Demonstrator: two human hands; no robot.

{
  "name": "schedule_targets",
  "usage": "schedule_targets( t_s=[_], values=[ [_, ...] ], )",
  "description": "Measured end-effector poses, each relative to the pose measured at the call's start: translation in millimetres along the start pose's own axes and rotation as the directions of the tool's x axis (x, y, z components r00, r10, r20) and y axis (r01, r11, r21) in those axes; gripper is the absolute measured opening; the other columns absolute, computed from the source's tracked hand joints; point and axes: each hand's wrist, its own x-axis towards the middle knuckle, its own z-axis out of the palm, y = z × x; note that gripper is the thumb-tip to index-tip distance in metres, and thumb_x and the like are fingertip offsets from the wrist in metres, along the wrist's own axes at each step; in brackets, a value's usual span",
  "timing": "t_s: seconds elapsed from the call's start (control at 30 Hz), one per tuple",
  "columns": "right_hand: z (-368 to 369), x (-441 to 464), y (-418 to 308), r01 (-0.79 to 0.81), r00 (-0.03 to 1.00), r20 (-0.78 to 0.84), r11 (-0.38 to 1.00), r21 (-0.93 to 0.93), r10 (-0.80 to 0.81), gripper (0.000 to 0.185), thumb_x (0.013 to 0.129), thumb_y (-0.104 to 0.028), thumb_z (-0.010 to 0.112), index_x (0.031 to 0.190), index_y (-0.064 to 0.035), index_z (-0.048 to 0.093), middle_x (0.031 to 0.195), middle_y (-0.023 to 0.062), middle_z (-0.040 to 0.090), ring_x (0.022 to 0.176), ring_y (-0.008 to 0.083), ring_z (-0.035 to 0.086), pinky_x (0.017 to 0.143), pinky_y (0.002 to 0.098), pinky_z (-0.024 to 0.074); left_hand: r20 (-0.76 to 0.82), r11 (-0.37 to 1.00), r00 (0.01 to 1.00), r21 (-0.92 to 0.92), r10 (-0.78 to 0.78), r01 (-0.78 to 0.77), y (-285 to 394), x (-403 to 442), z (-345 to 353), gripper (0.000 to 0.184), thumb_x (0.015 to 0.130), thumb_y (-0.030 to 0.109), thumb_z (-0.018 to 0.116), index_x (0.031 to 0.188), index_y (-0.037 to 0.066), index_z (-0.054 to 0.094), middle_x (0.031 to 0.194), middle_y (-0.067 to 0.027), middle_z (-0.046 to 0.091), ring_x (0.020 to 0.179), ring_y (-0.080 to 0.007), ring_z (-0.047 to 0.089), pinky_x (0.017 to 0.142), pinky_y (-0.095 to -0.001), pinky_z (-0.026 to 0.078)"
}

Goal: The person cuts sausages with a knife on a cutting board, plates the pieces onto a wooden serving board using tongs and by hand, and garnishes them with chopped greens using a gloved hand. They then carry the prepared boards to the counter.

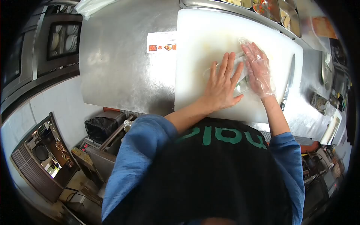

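My bare left hand lies with its fingers spread over a clear plastic glove on the white cutting board. A clear plastic glove covers my right hand, which is flat beside the left one, its fingers stretched out. The loose glove is partly hidden under my left hand. To the right of my right hand, a long knife rests on the board, its dark handle toward me.
Metal trays of food stand behind the board. A printed picture card lies on the steel counter at the left. White plastic is at the back left, and a dark bag sits at the lower left.
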Motion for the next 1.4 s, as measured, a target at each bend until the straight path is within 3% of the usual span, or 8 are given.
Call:
schedule_targets(
  t_s=[0.37, 0.53, 0.7, 0.83, 1.1, 1.17, 1.23, 1.4],
  values=[
    [-27.3, -21.8, -22.5, -0.453, 0.811, -0.038, 0.667, 0.591, 0.584, 0.033, 0.093, -0.029, 0.052, 0.11, -0.0017, 0.061, 0.081, 0.0088, 0.063, 0.074, 0.0169, 0.058, 0.073, 0.028, 0.0457, -0.034, 0.999, 0.999, -0.022, 0.035, -0.035, 28.3, -28.6, -27.7, 0.097, 0.06, 0.031, 0.075, 0.14, 0.003, 0.028, 0.142, -0.0298, 0.019, 0.128, -0.0419, 0.027, 0.09, -0.0567, 0.029],
    [-38.3, -40.5, -65.6, -0.702, 0.668, 0.436, 0.317, 0.637, 0.603, 0.047, 0.092, -0.044, 0.048, 0.088, 0.0006, 0.062, 0.07, -0.0016, 0.051, 0.066, 0.0086, 0.043, 0.061, 0.026, 0.0378, 0.086, 0.992, 0.989, -0.04, 0.12, -0.116, 12.4, -59.1, -57.0, 0.099, 0.059, 0.04, 0.077, 0.14, 0.004, 0.03, 0.144, -0.029, 0.018, 0.13, -0.0419, 0.025, 0.093, -0.0579, 0.027],
    [-25.8, -30.5, -125.8, -0.689, 0.634, 0.365, 0.284, 0.666, 0.682, 0.04, 0.094, -0.036, 0.047, 0.088, 0.0009, 0.062, 0.071, 0.0029, 0.054, 0.066, 0.0112, 0.046, 0.062, 0.0278, 0.0392, -0.366, 0.994, 0.925, -0.077, -0.101, 0.078, -44.0, -108.8, -104.4, 0.098, 0.065, 0.054, 0.074, 0.138, 0.001, 0.034, 0.142, -0.0243, 0.028, 0.133, -0.0391, 0.026, 0.103, -0.0549, 0.023],
    [6.4, -13.9, -177.9, -0.6, 0.701, 0.276, 0.335, 0.726, 0.658, 0.044, 0.094, -0.038, 0.046, 0.096, 0.002, 0.063, 0.075, 0.0056, 0.058, 0.072, 0.0132, 0.051, 0.066, 0.03, 0.0422, 0.196, 0.225, 0.748, -0.879, -0.634, 0.421, -96.9, -158.5, -132.5, 0.039, 0.093, 0.026, 0.055, 0.116, -0.005, 0.054, 0.104, -0.0081, 0.062, 0.095, -0.0116, 0.055, 0.084, -0.0251, 0.043],
    [45.4, 55.1, -260.2, -0.545, 0.765, 0.412, 0.156, 0.824, 0.495, 0.045, 0.096, -0.04, 0.045, 0.103, 0.0005, 0.063, 0.08, 0.0025, 0.061, 0.075, 0.0099, 0.054, 0.068, 0.0231, 0.0429, 0.257, 0.084, 0.5, -0.822, -0.827, 0.563, -196.5, -199.6, -195.2, 0.04, 0.093, 0.033, 0.055, 0.097, -0.006, 0.061, 0.084, -0.0047, 0.062, 0.076, -0.0093, 0.055, 0.067, -0.0228, 0.044],
    [42.1, 63.2, -249.4, -0.489, 0.81, 0.35, 0.212, 0.846, 0.47, 0.038, 0.093, -0.034, 0.052, 0.107, -0.0006, 0.061, 0.085, 0.007, 0.064, 0.075, 0.0152, 0.058, 0.068, 0.0264, 0.0464, 0.133, 0.006, 0.479, -0.961, -0.868, 0.278, -222.6, -179.5, -208.4, 0.041, 0.092, 0.032, 0.056, 0.102, -0.007, 0.057, 0.091, -0.0081, 0.061, 0.08, -0.0137, 0.059, 0.069, -0.0261, 0.047],
    [42.8, 70.7, -236.8, -0.377, 0.925, 0.125, 0.833, 0.405, 0.358, 0.032, 0.088, -0.03, 0.059, 0.102, -0.0016, 0.061, 0.089, 0.0173, 0.064, 0.082, 0.0276, 0.063, 0.073, 0.0354, 0.0496, 0.109, 0.006, 0.531, -0.978, -0.84, 0.209, -253.3, -155.2, -211.3, 0.043, 0.09, 0.031, 0.059, 0.109, -0.008, 0.052, 0.101, -0.0132, 0.06, 0.086, -0.0202, 0.061, 0.073, -0.0315, 0.05],
    [59.4, 123.0, -192.3, -0.141, 0.987, 0.082, 0.987, 0.073, 0.135, 0.047, 0.078, -0.022, 0.069, 0.118, -0.0049, 0.052, 0.11, 0.0159, 0.058, 0.085, 0.0308, 0.063, 0.073, 0.0376, 0.052, 0.249, -0.147, 0.611, -0.966, -0.751, 0.213, -287.8, -58.7, -202.6, 0.047, 0.09, 0.028, 0.059, 0.111, -0.013, 0.047, 0.107, -0.0211, 0.056, 0.093, -0.0301, 0.06, 0.081, -0.0425, 0.053]
  ],
)
